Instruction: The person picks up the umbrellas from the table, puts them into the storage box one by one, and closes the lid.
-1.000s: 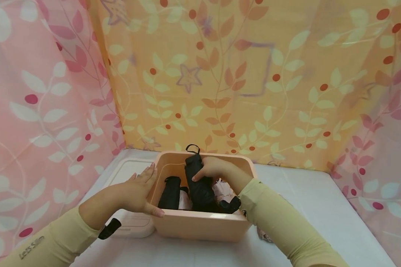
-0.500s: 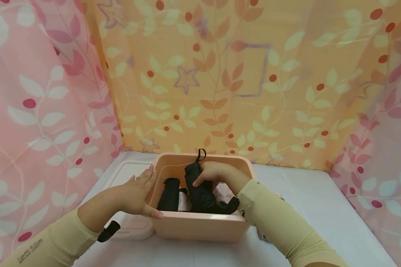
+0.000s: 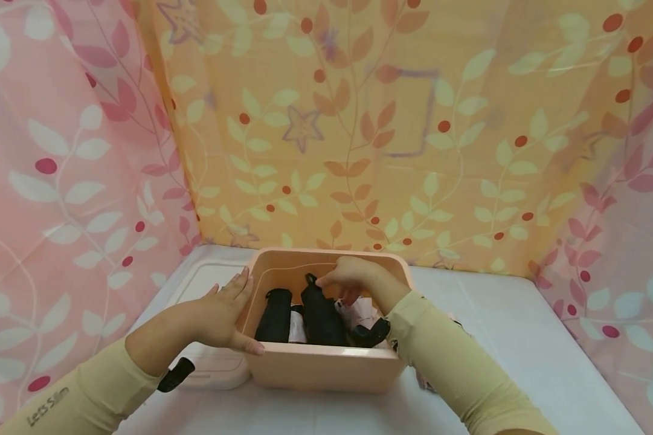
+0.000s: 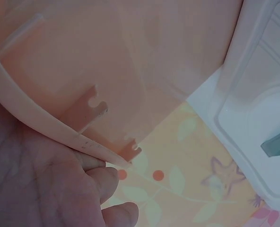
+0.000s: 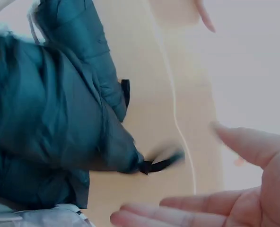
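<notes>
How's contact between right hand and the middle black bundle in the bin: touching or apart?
Apart. The right wrist view shows a visible gap between the right hand and the middle black bundle; its blurred loop also sits clear.

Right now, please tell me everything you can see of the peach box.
The peach box looks like plastic: rectangular, with rounded corners, a projecting rim and, in the left wrist view, notched ribs below it. It stands upright and open on a white surface, holding black bundles and pink ones. The left hand touches its left rim; the right hand is over its opening.
</notes>
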Available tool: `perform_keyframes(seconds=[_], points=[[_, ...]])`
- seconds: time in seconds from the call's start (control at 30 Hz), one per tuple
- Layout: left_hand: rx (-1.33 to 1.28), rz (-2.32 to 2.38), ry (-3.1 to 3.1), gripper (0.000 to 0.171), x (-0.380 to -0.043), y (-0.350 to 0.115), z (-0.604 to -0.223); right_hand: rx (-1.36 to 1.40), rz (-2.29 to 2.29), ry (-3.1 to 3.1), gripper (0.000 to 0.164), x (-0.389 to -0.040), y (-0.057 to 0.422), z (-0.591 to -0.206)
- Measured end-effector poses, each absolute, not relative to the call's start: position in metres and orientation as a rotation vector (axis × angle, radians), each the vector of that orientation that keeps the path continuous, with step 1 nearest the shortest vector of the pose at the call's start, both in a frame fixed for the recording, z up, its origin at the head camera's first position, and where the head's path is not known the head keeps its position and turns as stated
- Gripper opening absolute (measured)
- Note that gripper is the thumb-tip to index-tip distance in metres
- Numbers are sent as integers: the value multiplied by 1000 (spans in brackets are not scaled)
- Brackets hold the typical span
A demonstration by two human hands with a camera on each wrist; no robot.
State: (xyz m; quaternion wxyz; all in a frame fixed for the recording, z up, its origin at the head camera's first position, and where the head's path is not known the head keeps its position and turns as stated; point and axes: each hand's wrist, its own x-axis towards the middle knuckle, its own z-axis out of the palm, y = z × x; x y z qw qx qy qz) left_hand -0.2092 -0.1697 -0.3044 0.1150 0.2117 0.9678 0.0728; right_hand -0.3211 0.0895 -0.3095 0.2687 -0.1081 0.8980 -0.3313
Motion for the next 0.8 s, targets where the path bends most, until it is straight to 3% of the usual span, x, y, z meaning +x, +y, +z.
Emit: perform_keyframes(seconds=[0.23,0.8], points=[[614,220,2829,130,-209,-169,-303,-273,-962,2351,70,-323,94,-304],[606,225,2826,129,-209,-170,-304,-351,-1039,2299,65,-331,97,-299]])
